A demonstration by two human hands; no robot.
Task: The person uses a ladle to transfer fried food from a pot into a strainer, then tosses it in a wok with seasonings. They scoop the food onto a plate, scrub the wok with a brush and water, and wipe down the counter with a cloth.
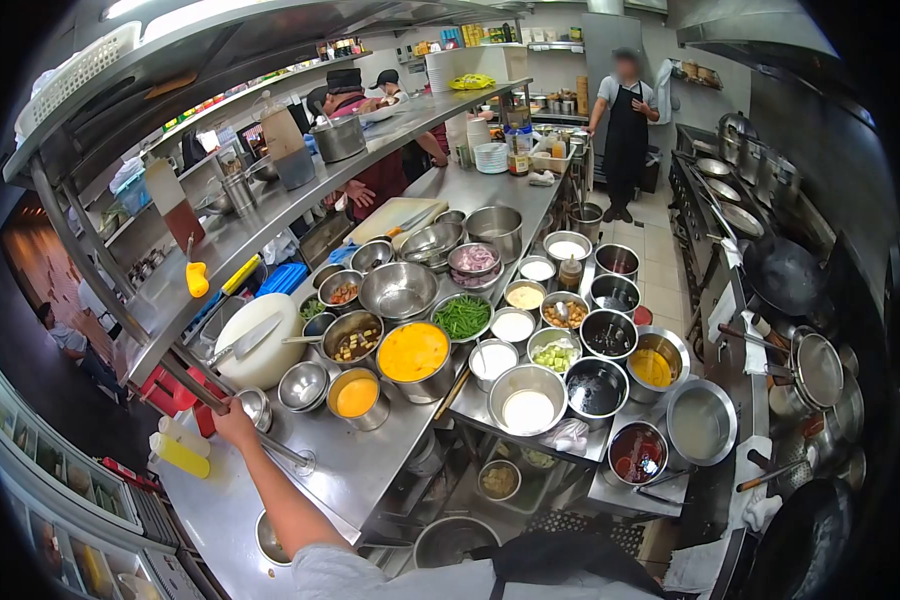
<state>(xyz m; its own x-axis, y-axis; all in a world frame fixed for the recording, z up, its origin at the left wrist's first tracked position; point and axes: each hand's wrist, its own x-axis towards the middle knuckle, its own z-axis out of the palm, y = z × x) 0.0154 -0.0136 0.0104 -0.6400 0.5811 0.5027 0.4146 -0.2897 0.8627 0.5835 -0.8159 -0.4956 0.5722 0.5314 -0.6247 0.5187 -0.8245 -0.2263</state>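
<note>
My left hand (234, 424) is closed round the metal post (280, 452) that stands on the steel counter and carries the overhead shelf. My right hand is out of view. Beside my left hand lie small steel bowls (254, 408), and a red container (177, 388) is just behind it. Nearer the counter edge, a bottle of yellow liquid (180, 456) lies tilted. A white round cutting board (257, 340) with a knife (258, 334) on it lies beyond. Past my arm are a pot of orange liquid (357, 396) and a larger pot of yellow liquid (414, 352).
Pots of sauces and cut vegetables crowd the counter, including green beans (462, 317) and a dark sauce (597, 388). A stove with a wok (785, 272) lines the right side. A person in a black apron (626, 140) stands in the far aisle; other people work behind the shelf (390, 125).
</note>
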